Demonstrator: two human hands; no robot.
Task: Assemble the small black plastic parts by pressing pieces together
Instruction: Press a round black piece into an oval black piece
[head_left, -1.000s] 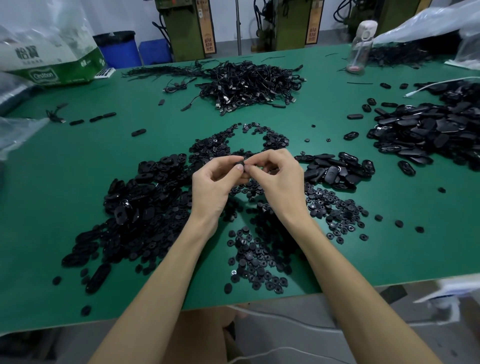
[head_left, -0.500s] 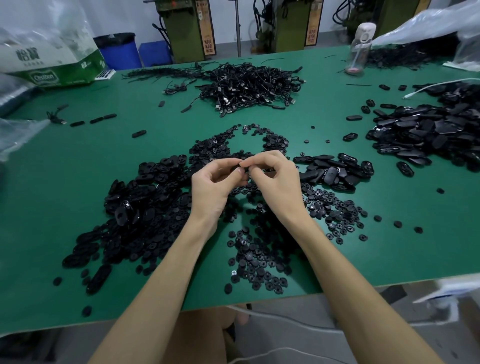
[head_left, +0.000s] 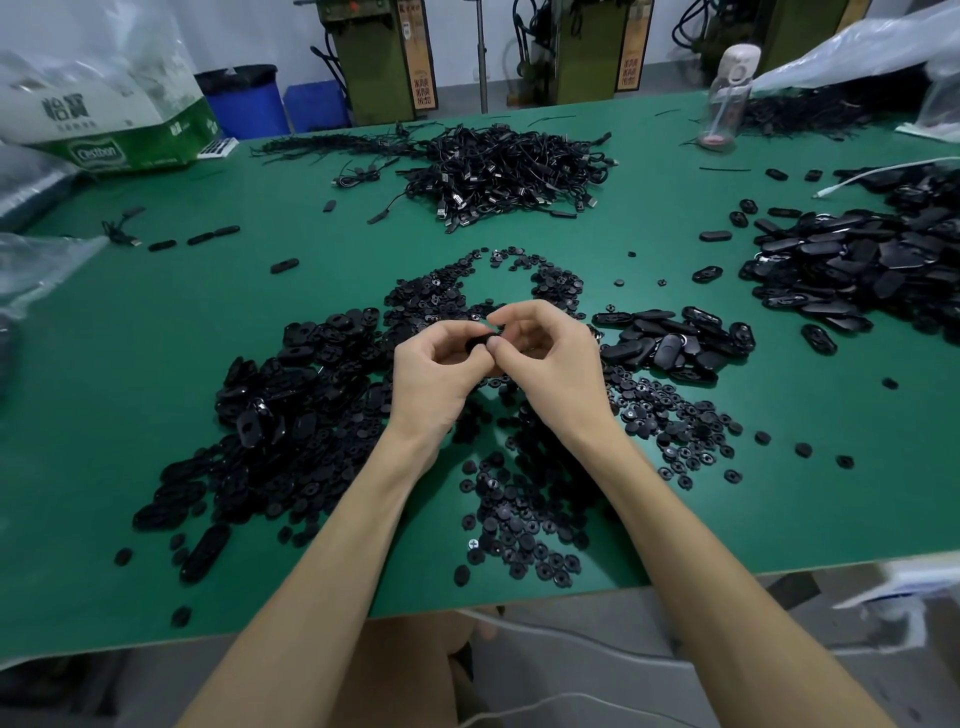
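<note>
Head camera looks down on a green bench (head_left: 104, 415) strewn with black plastic pieces. Both bare forearms reach in from the near edge and the hands meet above the middle of the bench. The left hand (head_left: 436, 374) and right hand (head_left: 550, 364) are drawn together, fingers curled, pinching a small black part (head_left: 478, 344) between their fingertips. The part is held just above the heaps, not resting on the bench. Most of it is hidden by the fingers (head_left: 511, 314), so it may be one piece or two pressed together; I cannot tell which.

Under and in front of the wrists lies a scatter of small round discs (head_left: 519, 519), which spreads off to the right. A heap of oval shells (head_left: 291, 410) lies to the left of the left hand. A smaller heap of oval covers (head_left: 670, 345) lies just to the right of the right hand. A large pile of similar covers (head_left: 872, 265) sits well apart at the right edge. Farther back is a tangle of black cables (head_left: 509, 171). A clear bottle (head_left: 727, 98) stands upright near the far right corner. A green and white box (head_left: 104, 119) in clear plastic sits at the far left. Beyond the bench stand a blue bin (head_left: 244, 98) and green machines (head_left: 379, 57).
</note>
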